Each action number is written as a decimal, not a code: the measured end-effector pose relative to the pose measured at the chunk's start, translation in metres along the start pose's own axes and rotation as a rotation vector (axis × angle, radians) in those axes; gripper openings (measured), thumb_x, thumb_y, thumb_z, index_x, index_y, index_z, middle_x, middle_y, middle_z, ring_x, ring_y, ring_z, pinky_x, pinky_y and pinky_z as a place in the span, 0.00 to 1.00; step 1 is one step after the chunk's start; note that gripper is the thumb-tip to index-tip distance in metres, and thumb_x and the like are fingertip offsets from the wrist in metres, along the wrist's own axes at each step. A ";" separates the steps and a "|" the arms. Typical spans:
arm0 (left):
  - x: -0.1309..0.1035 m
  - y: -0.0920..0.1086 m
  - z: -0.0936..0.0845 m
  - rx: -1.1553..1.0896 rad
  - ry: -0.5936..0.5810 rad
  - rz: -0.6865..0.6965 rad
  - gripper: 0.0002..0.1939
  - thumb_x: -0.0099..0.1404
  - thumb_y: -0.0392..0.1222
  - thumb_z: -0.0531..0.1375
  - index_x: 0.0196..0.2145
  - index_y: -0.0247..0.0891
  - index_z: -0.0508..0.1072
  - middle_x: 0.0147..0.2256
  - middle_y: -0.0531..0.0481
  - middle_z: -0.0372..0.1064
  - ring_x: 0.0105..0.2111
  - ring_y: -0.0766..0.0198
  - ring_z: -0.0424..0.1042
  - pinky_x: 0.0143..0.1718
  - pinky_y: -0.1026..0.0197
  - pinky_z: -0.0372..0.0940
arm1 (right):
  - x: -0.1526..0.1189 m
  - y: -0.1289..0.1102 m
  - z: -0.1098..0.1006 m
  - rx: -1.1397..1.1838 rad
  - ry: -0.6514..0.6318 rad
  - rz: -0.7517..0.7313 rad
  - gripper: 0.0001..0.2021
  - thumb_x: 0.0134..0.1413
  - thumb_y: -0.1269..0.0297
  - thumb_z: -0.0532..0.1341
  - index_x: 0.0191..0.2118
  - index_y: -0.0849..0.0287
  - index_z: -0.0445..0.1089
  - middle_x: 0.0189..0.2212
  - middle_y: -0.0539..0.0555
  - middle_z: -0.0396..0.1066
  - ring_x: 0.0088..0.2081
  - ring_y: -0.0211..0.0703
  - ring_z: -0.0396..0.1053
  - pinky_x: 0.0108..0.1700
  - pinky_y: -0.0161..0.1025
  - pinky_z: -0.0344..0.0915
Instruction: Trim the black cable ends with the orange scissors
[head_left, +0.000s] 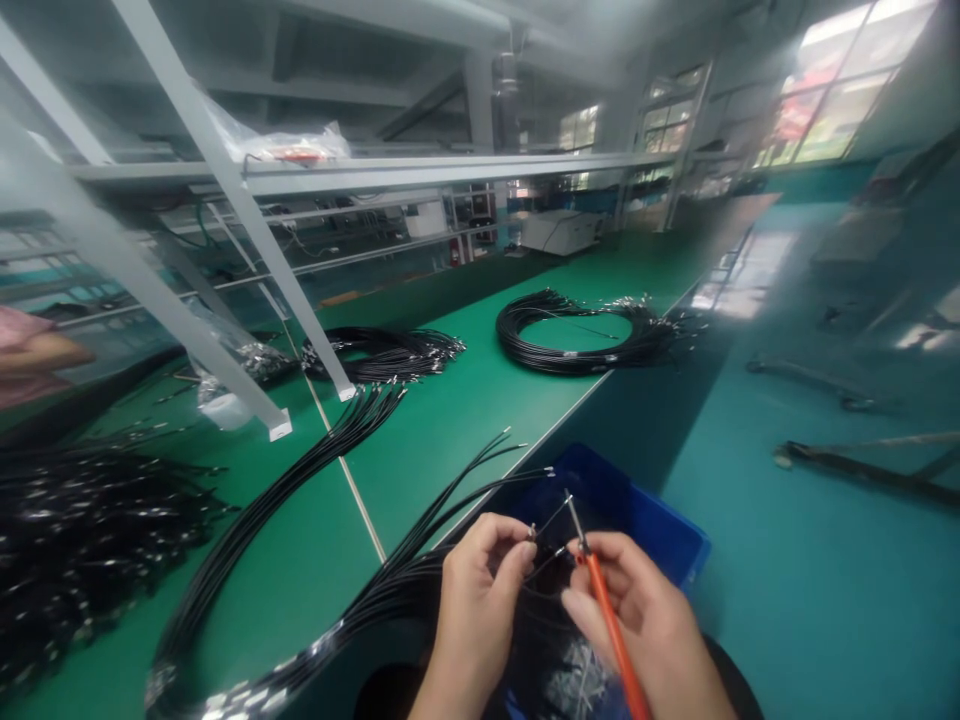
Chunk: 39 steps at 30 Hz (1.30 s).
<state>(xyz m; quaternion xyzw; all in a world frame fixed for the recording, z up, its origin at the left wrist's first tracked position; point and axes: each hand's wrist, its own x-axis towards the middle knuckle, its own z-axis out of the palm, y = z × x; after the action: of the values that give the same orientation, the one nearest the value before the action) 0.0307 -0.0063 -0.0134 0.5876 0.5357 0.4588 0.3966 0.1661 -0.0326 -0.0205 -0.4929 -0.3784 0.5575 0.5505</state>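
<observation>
My left hand (484, 580) pinches a small metal fitting (532, 534) between thumb and forefinger, apparently at the end of a thin black cable. My right hand (652, 610) is closed around a tool with an orange handle (616, 635) and a thin metal shaft (575, 515) that points up and away. The exact kind of tool is unclear. Between the hands, thin cable ends are partly hidden by the fingers. A looped bundle of black cables (244, 515) with metal tips lies to the left, its near ends reaching toward my left hand. Below both hands sits a blue bin (686, 548).
Two more cable coils (525, 350) (360, 355) lie on the green bench (435, 430). A large black cable heap (90, 540) covers the bench's left side. White shelf posts (247, 230) rise from it. A person's arm (52, 352) shows at far left; cart legs (862, 470) stand right.
</observation>
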 end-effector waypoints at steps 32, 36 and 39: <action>-0.012 0.017 -0.002 0.121 0.025 0.018 0.07 0.59 0.39 0.58 0.25 0.37 0.71 0.25 0.51 0.68 0.25 0.63 0.67 0.27 0.65 0.59 | 0.007 0.004 0.025 -0.277 0.214 -0.287 0.11 0.49 0.66 0.62 0.40 0.54 0.64 0.34 0.54 0.72 0.36 0.47 0.71 0.37 0.40 0.68; -0.006 0.017 -0.016 -0.101 -0.009 -0.075 0.06 0.59 0.41 0.59 0.27 0.36 0.71 0.25 0.52 0.67 0.26 0.65 0.64 0.27 0.66 0.58 | 0.004 0.002 0.015 -0.200 0.033 -0.232 0.13 0.45 0.66 0.65 0.39 0.55 0.66 0.31 0.53 0.73 0.35 0.46 0.71 0.38 0.39 0.67; -0.001 0.017 -0.025 -0.200 -0.046 -0.104 0.06 0.58 0.42 0.60 0.28 0.36 0.72 0.26 0.51 0.68 0.25 0.66 0.62 0.25 0.67 0.55 | 0.010 -0.004 0.001 -0.024 -0.254 -0.011 0.15 0.39 0.66 0.68 0.37 0.58 0.68 0.28 0.53 0.74 0.26 0.41 0.70 0.27 0.35 0.66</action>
<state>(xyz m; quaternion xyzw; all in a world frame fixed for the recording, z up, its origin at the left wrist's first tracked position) 0.0113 -0.0101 0.0096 0.5269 0.5078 0.4753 0.4885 0.1674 -0.0224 -0.0176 -0.4229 -0.4544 0.6077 0.4953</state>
